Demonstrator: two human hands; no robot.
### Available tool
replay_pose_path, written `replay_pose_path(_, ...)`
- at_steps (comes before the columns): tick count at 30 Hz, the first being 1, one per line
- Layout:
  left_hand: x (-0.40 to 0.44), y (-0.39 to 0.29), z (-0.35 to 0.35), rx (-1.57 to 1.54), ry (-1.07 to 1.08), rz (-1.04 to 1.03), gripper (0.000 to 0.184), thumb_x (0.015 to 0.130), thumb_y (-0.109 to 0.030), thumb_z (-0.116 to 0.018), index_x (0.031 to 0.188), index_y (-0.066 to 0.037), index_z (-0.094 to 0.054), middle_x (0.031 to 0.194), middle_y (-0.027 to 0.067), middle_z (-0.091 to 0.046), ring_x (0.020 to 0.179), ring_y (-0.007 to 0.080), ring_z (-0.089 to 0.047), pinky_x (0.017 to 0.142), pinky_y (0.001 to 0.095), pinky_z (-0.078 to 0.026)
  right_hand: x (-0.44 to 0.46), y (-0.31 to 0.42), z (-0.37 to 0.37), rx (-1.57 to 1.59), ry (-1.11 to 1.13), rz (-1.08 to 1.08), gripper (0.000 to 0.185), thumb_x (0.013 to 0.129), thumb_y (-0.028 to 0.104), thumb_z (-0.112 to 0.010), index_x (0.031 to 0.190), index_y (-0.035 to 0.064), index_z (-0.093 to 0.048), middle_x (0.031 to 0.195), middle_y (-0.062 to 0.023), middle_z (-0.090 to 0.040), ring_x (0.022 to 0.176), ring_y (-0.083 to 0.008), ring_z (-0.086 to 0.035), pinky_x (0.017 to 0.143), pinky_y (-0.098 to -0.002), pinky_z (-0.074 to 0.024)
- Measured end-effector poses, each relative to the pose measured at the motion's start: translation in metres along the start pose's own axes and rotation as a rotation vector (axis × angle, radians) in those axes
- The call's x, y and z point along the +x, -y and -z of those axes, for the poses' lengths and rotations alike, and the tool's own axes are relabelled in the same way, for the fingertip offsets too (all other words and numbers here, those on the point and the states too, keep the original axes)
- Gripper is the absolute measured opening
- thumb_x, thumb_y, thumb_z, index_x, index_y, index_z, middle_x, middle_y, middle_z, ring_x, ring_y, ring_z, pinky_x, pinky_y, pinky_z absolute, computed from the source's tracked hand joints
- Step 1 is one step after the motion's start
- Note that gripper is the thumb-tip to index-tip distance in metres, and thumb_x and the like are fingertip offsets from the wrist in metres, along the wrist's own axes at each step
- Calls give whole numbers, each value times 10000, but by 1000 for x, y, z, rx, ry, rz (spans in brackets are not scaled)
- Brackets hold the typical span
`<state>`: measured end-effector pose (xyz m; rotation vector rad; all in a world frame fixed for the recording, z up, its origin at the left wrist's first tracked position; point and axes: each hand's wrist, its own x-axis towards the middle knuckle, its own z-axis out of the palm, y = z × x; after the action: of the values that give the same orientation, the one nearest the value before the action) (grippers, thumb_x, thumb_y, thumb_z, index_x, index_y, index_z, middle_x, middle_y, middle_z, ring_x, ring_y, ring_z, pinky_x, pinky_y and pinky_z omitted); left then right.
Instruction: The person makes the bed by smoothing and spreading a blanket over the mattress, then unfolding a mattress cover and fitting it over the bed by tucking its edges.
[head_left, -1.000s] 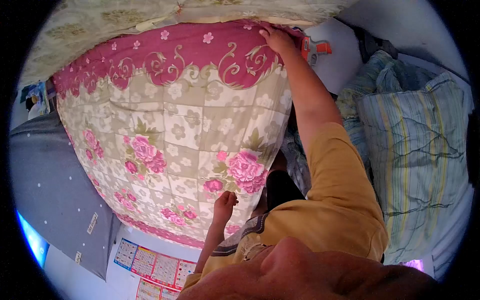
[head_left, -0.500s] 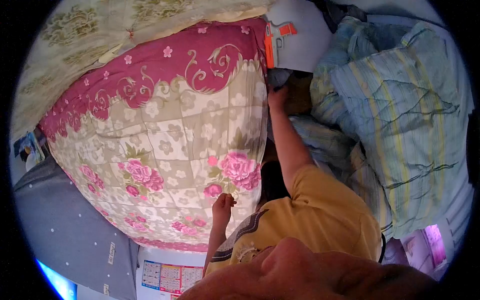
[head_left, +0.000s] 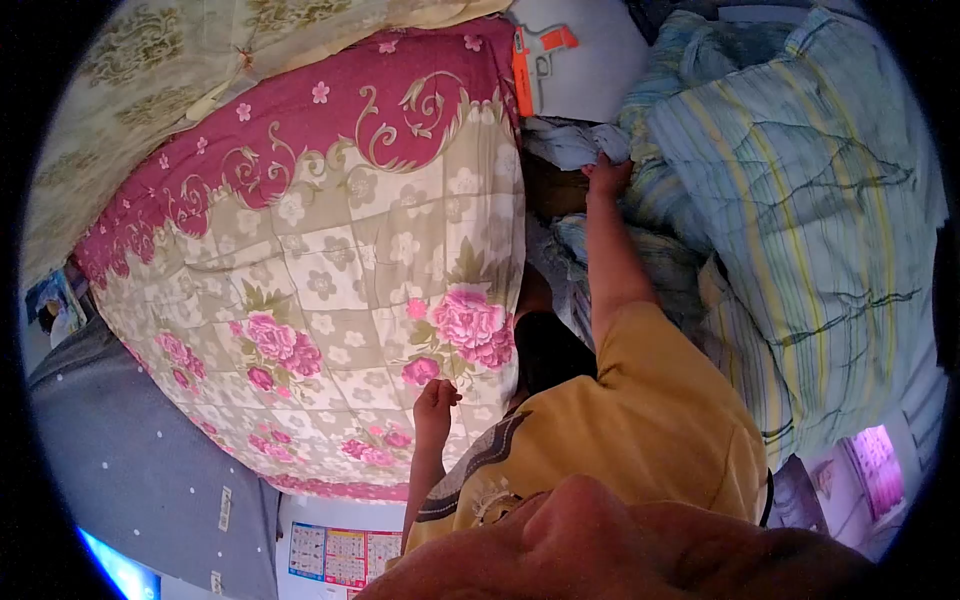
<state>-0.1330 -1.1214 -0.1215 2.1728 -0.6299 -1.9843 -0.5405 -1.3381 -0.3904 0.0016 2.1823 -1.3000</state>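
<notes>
A quilt (head_left: pixel 330 260) with pink flowers and a magenta border lies spread across the middle. Over its lower right part is my left hand (head_left: pixel 436 396), its fingers curled in, with nothing visible in them. My right hand (head_left: pixel 606 176) reaches up past the quilt's right edge. Its fingers are closed on the end of a crumpled grey-blue cloth (head_left: pixel 570 143), which lies between the quilt and a striped blue-green comforter (head_left: pixel 780 240).
An orange and grey toy gun (head_left: pixel 525 72) lies on a pale surface above the cloth. Patterned beige fabric (head_left: pixel 200 60) borders the top left. A dark grey dotted cover (head_left: pixel 150 430) hangs at lower left, beside a wall chart (head_left: pixel 345 555).
My right hand has left the quilt's top corner, moved down and then right, and taken hold of the grey-blue cloth. My left hand stays curled. The view has shifted.
</notes>
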Motion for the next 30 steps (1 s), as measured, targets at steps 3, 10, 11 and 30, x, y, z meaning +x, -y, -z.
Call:
replay_pose_path(3,-6,9,0,-73,-22,4,281,977,-237,-472,828,-9,-541,710,23,-543,683,106,-563,657,253,-462,8,5,-3,-24,15,15,521,876,19,-555,1321,21,-284,1014,-228,-558,551,-262,-609,552,-407,-599)
replay_pose_path(10,-39,30,-2,-131,-19,-72,292,978,-250,-476,813,-17,-533,708,18,-541,683,103,-560,652,251,-457,69,-45,37,126,-15,-150,425,916,79,-511,1282,-37,-328,1174,-204,-510,817,-311,-627,696,-422,-591)
replay_pose_path(11,-44,37,-3,-162,-16,-102,292,979,-251,-475,811,-18,-532,708,18,-542,684,105,-565,650,250,-456,54,-32,40,242,19,-203,420,917,80,-507,1284,-30,-336,1170,-197,-513,840,-312,-618,721,-426,-584)
replay_pose_path(30,-225,277,26,65,-171,-551,252,945,-206,-473,853,15,-554,698,138,-618,664,180,-620,595,317,-466,-419,59,280,-156,1187,709,203,910,158,-539,1080,47,-545,848,-101,-645,697,-185,-649,627,-320,-522)
